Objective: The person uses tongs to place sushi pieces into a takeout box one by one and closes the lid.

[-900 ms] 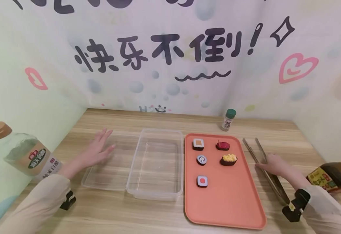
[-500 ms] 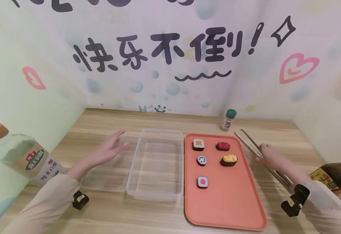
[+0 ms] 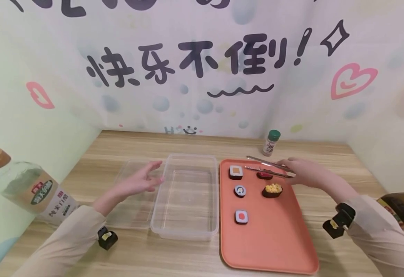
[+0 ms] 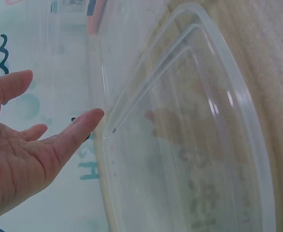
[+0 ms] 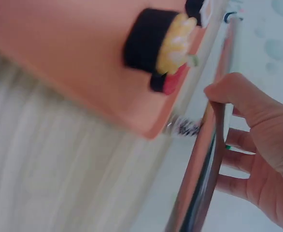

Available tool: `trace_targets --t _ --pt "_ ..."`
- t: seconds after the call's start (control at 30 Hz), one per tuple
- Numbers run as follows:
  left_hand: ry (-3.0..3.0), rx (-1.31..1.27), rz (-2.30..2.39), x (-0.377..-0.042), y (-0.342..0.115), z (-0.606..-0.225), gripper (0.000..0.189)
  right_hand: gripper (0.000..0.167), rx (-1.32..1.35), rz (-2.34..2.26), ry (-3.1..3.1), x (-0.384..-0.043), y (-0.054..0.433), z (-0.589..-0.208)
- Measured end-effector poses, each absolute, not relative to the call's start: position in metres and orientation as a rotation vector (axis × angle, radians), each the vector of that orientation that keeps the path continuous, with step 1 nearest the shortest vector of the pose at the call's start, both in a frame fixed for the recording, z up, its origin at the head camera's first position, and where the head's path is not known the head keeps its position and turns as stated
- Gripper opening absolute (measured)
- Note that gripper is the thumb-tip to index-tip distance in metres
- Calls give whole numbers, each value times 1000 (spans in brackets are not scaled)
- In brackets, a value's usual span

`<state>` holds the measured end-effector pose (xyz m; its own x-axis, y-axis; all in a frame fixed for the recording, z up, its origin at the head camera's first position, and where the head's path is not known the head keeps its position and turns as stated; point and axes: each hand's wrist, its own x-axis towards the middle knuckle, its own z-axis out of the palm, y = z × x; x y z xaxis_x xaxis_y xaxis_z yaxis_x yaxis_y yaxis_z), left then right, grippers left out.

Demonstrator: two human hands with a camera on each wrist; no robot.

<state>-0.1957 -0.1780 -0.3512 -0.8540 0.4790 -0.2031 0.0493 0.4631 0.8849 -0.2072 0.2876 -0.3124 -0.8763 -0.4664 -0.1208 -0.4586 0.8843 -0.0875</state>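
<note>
My right hand grips a pair of metal tongs, thumb on one arm and fingers on the other. The tips of the tongs point left over the far end of an orange tray. Beneath them a red-topped sushi piece is partly covered in the head view. Close by sits a corn-topped sushi piece; three sushi rolls line the tray's left side. My left hand, fingers extended and holding nothing, hovers over a clear lid, beside the left rim of a clear plastic box.
A green-capped seasoning shaker stands behind the tray. To the left is a large vinegar bottle with a brown cap, and at the far right a dark sauce bottle. A printed cloth hangs behind the table.
My right hand has lifted the tongs from the table right of the tray and swung them left over its far end. My left hand has moved right, from the lid toward the box.
</note>
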Motion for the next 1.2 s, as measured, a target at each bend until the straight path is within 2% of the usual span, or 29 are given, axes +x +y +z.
trace_targets --t 0.27,0.67,0.93,1.2 --pt "2267 437 1369 -195 -174 -353 66 43 -877 -10 2832 -213 270 -304" --pt "2246 402 1382 -194 -174 -356 64 37 -947 106 2801 -225 255 -294" --pt "2221 405 1429 -195 -173 -356 62 37 -974 291 2860 -224 248 -288" --pt "2180 397 1469 -196 -172 -355 62 36 -1135 473 2949 -220 245 -286"
